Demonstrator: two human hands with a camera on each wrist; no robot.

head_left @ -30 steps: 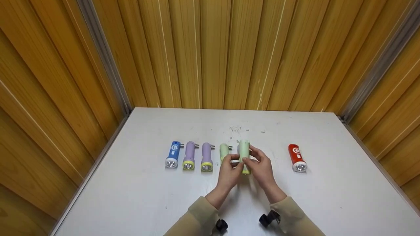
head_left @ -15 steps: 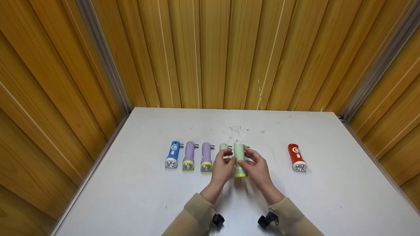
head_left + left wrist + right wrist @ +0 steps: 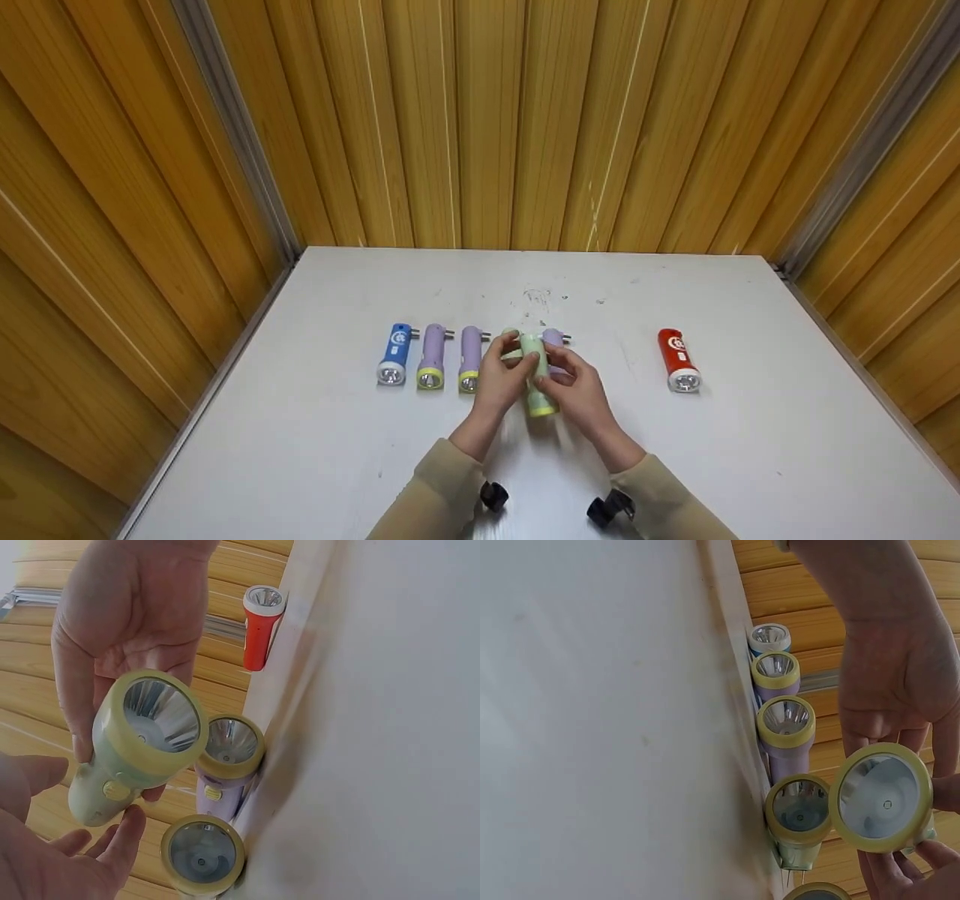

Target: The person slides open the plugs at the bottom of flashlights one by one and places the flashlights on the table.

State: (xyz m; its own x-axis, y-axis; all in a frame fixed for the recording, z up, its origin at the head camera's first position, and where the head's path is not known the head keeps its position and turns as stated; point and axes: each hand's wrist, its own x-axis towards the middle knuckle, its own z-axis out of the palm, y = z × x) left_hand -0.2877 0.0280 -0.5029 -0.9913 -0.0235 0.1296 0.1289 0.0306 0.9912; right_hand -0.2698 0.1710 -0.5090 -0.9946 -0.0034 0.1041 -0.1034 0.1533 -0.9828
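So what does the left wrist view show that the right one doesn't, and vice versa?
Only left wrist: the red cylindrical flashlight with a white head. Only right wrist: the blue flashlight with a white rim, and two purple, yellow-rimmed flashlights lined up beside it. Both: the held pale green, yellow-rimmed flashlight, left hand, right hand and white tabletop.

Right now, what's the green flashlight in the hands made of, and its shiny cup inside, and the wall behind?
The green flashlight looks like smooth, satiny plastic: its colour is even, with a soft sheen. Its shiny cup seems to be polished metal or mirror-coated plastic, because it shows bright streaks. The wall has wood grain, but could be real wood or printed panels.
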